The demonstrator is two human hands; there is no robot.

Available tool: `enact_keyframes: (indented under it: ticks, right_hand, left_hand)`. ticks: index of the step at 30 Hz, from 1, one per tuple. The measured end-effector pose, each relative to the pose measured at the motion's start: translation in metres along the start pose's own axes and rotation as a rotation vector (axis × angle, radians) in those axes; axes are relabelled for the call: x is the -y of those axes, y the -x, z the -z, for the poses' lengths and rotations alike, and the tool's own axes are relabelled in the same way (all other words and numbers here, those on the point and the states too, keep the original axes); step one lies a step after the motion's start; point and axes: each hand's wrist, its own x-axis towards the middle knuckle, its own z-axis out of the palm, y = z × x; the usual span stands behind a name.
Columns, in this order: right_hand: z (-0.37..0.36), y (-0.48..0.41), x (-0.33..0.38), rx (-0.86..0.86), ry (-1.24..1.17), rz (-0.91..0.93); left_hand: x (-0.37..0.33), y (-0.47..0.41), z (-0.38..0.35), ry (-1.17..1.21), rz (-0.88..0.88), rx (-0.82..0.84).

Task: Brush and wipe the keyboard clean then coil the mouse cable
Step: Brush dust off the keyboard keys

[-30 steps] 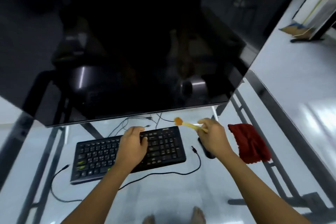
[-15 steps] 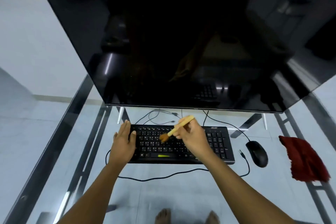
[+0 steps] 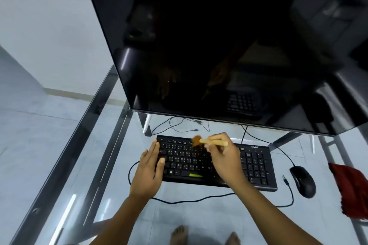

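A black keyboard (image 3: pixel 254 165) lies on the glass table in front of a big dark monitor. My left hand (image 3: pixel 149 171) rests flat on its left end, fingers together, holding it down. My right hand (image 3: pixel 225 157) grips a small brush (image 3: pixel 199 141) with a pale wooden handle; its brown bristles touch the top key row left of centre. A black mouse (image 3: pixel 302 181) sits to the right of the keyboard. Its black cable (image 3: pixel 199 200) runs loose along the table's front, ending in a plug (image 3: pixel 285 179) beside the mouse. A red cloth (image 3: pixel 352 187) lies at the far right.
The monitor (image 3: pixel 219 45) overhangs the back of the keyboard on white legs (image 3: pixel 146 123). Thin cables (image 3: pixel 179 125) lie under it. The glass table (image 3: pixel 59 165) has a metal frame along its left edge. My bare feet show through the glass below.
The brush moved from beside the keyboard's right end onto the keys, then up to the top row. My left hand slid to the keyboard's left end. My view swung right.
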Motion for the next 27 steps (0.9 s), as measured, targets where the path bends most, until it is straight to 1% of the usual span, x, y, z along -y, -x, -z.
enact_keyframes:
  ticks: [1,2,3,4,5,6,7,8,9,10,11,12,14,15,16,18,19,20,21,22,23,25,26,27]
  right_hand:
    - [-0.002,0.002,0.003,0.119,-0.008,-0.018]
    - [-0.008,0.004,0.003,0.293,-0.020,-0.029]
    - [-0.012,0.007,0.003,0.396,0.033,-0.015]
    - [-0.016,0.008,0.001,0.408,0.059,-0.014]
    - [-0.017,0.007,0.000,0.307,0.069,-0.004]
    - [-0.017,0.004,0.002,0.165,0.052,-0.006]
    - [-0.017,0.002,0.001,0.080,0.037,0.001]
    - [-0.017,0.002,-0.001,0.072,0.040,0.007]
    - [-0.020,0.004,-0.001,0.153,0.041,0.007]
    - [-0.025,0.007,-0.001,0.278,0.062,0.023]
    - [-0.025,0.010,0.002,0.324,0.109,0.033]
    - [-0.026,0.009,-0.001,0.272,0.094,0.057]
    - [-0.020,-0.001,-0.003,0.019,0.047,0.074]
    - [-0.017,-0.004,-0.003,-0.023,0.043,0.074]
    - [-0.017,-0.005,-0.001,-0.006,0.026,0.066]
    - [-0.022,-0.003,0.002,0.210,0.099,0.070]
    - [-0.022,-0.003,0.005,0.236,0.168,0.098]
    - [-0.022,-0.007,0.007,0.180,0.191,0.122]
    - [-0.021,-0.012,0.008,0.067,0.175,0.147]
    - [-0.022,-0.017,0.011,-0.011,0.138,0.147]
    - [-0.025,-0.020,0.015,-0.012,0.064,0.121]
    - [-0.040,-0.022,0.024,0.160,-0.057,-0.049]
    - [-0.046,-0.023,0.027,0.177,-0.066,-0.111]
    - [-0.051,-0.026,0.029,0.110,-0.086,-0.140]
  left_hand:
    - [0.000,0.000,0.000,-0.002,0.000,0.002]
    - [0.000,0.000,0.000,-0.004,0.000,0.001]
    - [0.000,0.000,0.001,-0.002,0.000,-0.004]
    - [0.000,0.000,0.002,0.003,-0.002,-0.006]
    - [0.000,0.000,0.003,0.009,-0.003,-0.003]
    - [0.000,0.000,0.003,0.016,0.000,0.001]
    - [-0.001,-0.001,0.003,0.020,0.003,0.002]
    - [-0.001,-0.001,0.003,0.020,0.006,0.000]
    - [-0.001,-0.001,0.003,0.016,0.007,-0.004]
    - [-0.001,-0.001,0.003,0.013,0.005,-0.008]
    - [0.000,-0.001,0.003,0.013,0.003,-0.009]
    - [0.000,-0.001,0.003,0.017,0.005,-0.005]
    - [-0.001,-0.001,0.003,0.037,0.011,0.009]
    - [-0.003,-0.001,0.004,0.049,0.009,0.010]
    - [-0.003,-0.001,0.006,0.059,0.002,0.012]
    - [-0.004,0.001,0.009,0.066,-0.035,0.031]
    - [-0.005,0.002,0.011,0.059,-0.051,0.048]
    - [-0.006,0.003,0.012,0.047,-0.058,0.066]
    - [-0.008,0.003,0.012,0.038,-0.054,0.080]
    - [-0.009,0.002,0.011,0.032,-0.042,0.089]
    - [-0.009,0.001,0.011,0.021,-0.025,0.095]
    - [-0.008,0.000,0.010,-0.009,-0.011,0.099]
    - [-0.008,0.000,0.010,-0.014,-0.011,0.100]
    - [-0.008,0.000,0.010,-0.011,-0.010,0.100]
